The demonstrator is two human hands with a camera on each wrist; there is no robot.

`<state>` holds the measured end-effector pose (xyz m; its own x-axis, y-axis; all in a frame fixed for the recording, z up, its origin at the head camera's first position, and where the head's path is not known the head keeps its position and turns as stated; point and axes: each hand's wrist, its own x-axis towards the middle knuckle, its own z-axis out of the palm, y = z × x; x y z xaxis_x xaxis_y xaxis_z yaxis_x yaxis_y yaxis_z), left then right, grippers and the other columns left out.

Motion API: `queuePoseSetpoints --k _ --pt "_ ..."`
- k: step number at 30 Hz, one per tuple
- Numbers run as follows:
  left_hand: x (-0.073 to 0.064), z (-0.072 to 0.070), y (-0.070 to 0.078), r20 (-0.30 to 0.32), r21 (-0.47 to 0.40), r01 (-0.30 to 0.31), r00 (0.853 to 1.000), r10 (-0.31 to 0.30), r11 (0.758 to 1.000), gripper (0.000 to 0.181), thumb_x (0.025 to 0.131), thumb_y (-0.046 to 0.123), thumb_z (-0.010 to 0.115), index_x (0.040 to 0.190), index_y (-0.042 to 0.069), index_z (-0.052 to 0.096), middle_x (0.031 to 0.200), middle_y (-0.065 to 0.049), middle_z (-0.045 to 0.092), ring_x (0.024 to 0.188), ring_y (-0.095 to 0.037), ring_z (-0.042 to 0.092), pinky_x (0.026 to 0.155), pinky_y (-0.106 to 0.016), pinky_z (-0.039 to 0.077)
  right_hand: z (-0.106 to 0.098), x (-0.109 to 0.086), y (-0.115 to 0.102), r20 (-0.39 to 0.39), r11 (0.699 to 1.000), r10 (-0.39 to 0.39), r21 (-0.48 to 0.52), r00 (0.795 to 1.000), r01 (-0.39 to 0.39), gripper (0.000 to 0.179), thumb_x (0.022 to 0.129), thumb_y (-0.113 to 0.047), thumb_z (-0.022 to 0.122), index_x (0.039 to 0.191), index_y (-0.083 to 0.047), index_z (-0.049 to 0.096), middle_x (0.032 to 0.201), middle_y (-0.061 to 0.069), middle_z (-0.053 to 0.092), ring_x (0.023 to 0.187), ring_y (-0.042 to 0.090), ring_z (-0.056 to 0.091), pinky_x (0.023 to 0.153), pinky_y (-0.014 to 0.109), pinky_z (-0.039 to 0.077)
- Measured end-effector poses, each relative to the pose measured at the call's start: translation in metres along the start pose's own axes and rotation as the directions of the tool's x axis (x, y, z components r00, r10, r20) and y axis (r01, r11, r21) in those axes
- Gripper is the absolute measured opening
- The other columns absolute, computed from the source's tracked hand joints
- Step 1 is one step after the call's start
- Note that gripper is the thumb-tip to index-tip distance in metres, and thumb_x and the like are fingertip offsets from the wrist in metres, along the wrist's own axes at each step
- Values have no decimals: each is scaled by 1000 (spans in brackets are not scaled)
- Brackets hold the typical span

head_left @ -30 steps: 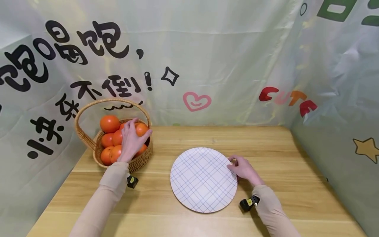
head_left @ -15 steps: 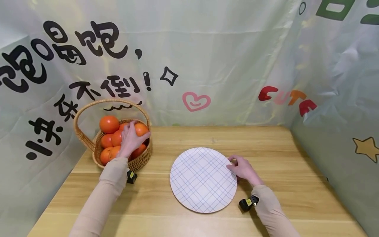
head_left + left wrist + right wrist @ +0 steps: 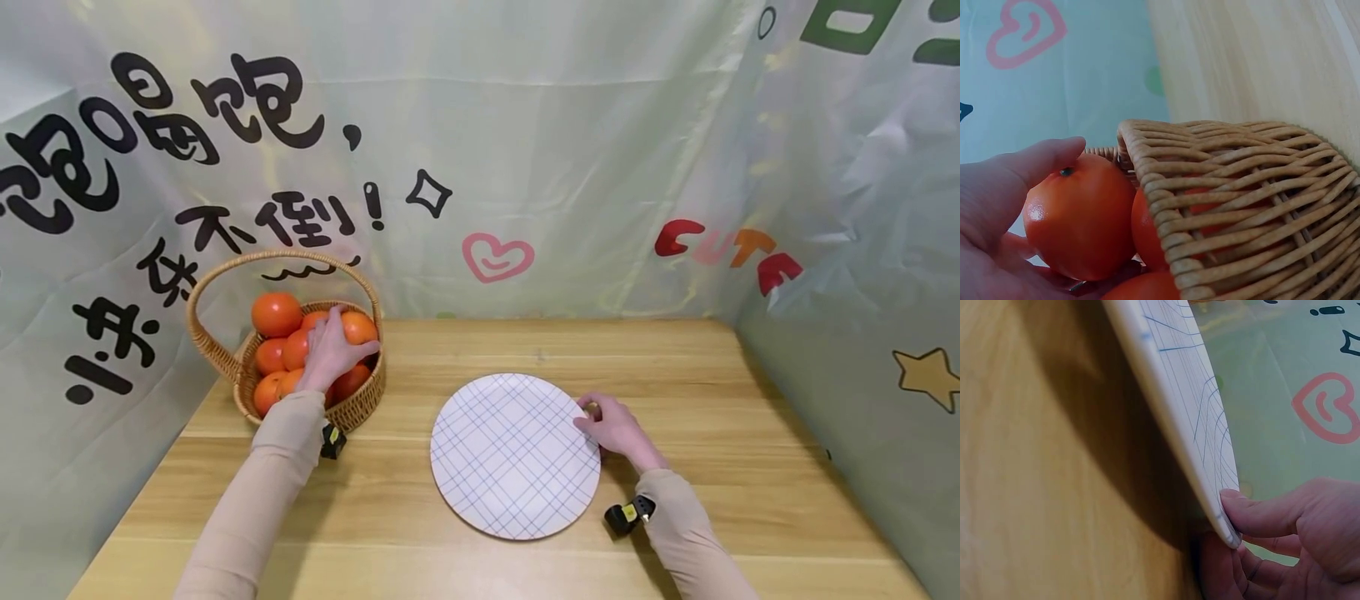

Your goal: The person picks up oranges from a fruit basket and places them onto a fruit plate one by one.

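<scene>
Left hand grips an orange fruit, thumb beside the stem, at the basket's 2 o'clock. Right hand pinches the checked plate at its 2 o'clock edge. Apparent step: securing the fruit; next move likely calls for lifting clear of the basket.

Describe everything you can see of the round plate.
The plate is round and white, with thin blue lines crossing all over its face and a pale edge. It looks smooth; its material is hard to tell. It lies face up around the middle of the wooden table, to the right of the basket. The right hand pinches its right edge, thumb on top and fingers underneath. Whether that side is slightly raised is unclear.
</scene>
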<state>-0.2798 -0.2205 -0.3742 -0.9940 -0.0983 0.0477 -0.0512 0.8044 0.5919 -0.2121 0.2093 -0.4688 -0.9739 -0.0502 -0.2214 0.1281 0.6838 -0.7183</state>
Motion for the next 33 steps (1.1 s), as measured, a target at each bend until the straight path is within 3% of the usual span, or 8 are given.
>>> queuePoseSetpoints --k 19,33 --pt "0 -1 -3 0 22 -21 1000 21 1000 89 87 37 74 155 6 26 147 -33 38 134 -50 38 105 -69 35 1 0 1 -4 1000 5 -5 1000 -5 32 98 -14 62 126 0 57 89 13 55 70 21 55 55 31 50" --pt "-10 2 -6 -64 14 -67 996 68 998 80 89 34 72 154 13 30 147 -31 37 131 -51 38 99 -71 36 2 0 0 -9 1000 15 -9 1000 -15 31 98 -15 62 125 -2 58 90 12 55 71 21 55 56 30 49"
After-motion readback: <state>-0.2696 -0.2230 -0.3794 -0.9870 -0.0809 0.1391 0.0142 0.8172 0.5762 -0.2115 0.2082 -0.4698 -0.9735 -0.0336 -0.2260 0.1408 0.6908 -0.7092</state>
